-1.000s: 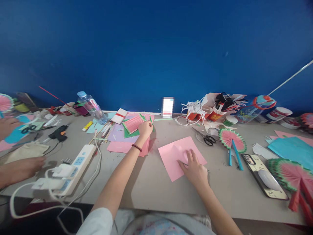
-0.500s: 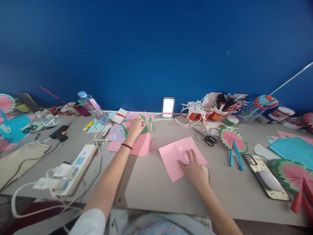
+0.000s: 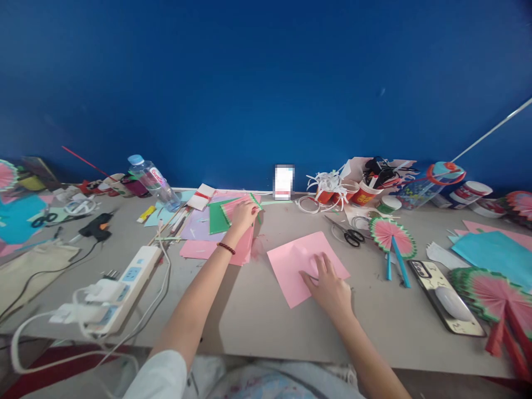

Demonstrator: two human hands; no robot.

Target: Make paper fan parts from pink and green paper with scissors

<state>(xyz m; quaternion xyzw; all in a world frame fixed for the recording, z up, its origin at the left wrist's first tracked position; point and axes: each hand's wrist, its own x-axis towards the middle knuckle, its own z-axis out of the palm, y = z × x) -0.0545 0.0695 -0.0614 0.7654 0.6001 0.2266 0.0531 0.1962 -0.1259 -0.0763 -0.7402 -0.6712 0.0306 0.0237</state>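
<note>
My left hand (image 3: 242, 216), with a red bead bracelet at the wrist, reaches to the far middle of the table and grips a pleated pink paper with a green edge (image 3: 235, 206). That paper lies over a green sheet (image 3: 217, 216) and a stack of pink and lilac sheets (image 3: 198, 248). My right hand (image 3: 328, 280) lies flat with fingers spread on a square pink sheet (image 3: 293, 260) in front of me.
A power strip with plugs and cables (image 3: 124, 281) sits at the left, a glue gun (image 3: 96, 226) and a water bottle (image 3: 152, 180) behind it. To the right are scissors (image 3: 349, 233), a finished paper fan (image 3: 393, 237), a phone (image 3: 444, 296), more fans (image 3: 490, 291), blue paper (image 3: 494, 249), red cups (image 3: 361, 194).
My left hand has shifted over the paper pile and now holds the pleated pink piece further right. The other person's hands at the far left have left the view. My right hand stayed put.
</note>
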